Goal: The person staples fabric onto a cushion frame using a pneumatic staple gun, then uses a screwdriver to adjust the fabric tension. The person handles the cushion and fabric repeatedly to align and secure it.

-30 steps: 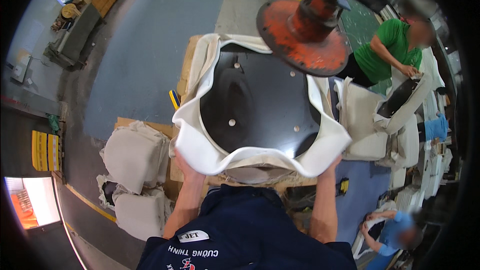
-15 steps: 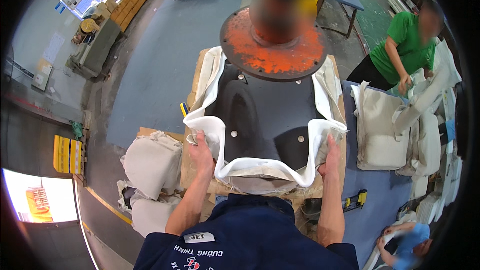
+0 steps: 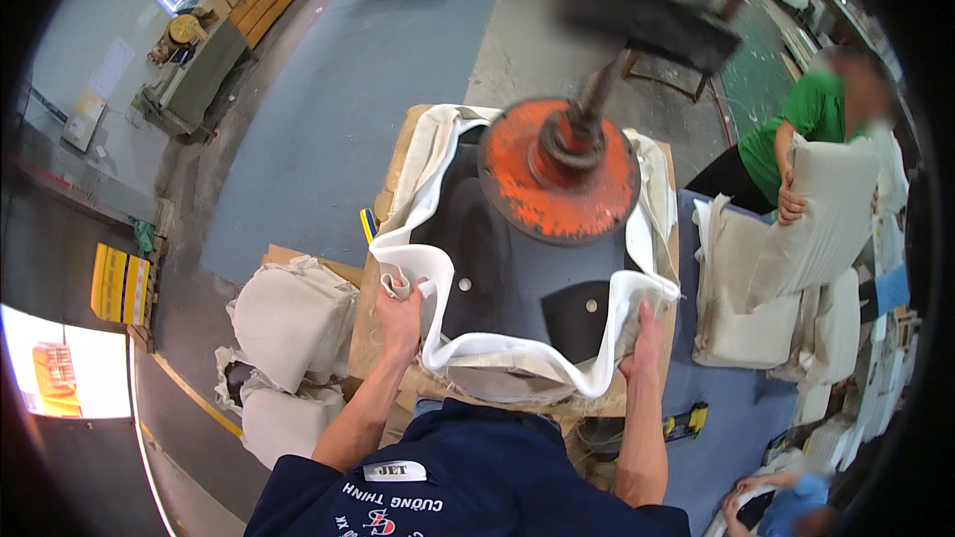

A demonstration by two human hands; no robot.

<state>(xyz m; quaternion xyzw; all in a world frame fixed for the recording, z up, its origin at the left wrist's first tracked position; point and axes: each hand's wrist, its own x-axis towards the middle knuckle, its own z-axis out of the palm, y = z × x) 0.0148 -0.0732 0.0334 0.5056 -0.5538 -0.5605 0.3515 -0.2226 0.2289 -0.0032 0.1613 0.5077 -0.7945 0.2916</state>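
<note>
In front of me a seat cushion is upside down, its black base panel [image 3: 497, 288] facing up. A white foam edge [image 3: 517, 346] stands around the panel, with beige fabric [image 3: 652, 229] outside it. My left hand [image 3: 400, 326] is closed on the folded fabric and foam at the near left corner. At the near right corner my right hand [image 3: 643, 340] holds the fabric's outer side, thumb upward. A round orange press plate [image 3: 512, 164] on a shaft covers the far part of the panel; whether it touches is hard to tell.
Beige cushions [image 3: 293, 323] are piled at my left. On the right a blue table [image 3: 686, 462] carries more cushions [image 3: 746, 323] and a black-and-yellow tool [image 3: 686, 422]. Behind it a co-worker in green [image 3: 811, 114] handles a cushion; another in blue [image 3: 796, 507] is at lower right.
The orange press plate has come down toward the black panel and looks smaller. My hands stay at the near corners. The co-worker in green has raised a cushion upright.
</note>
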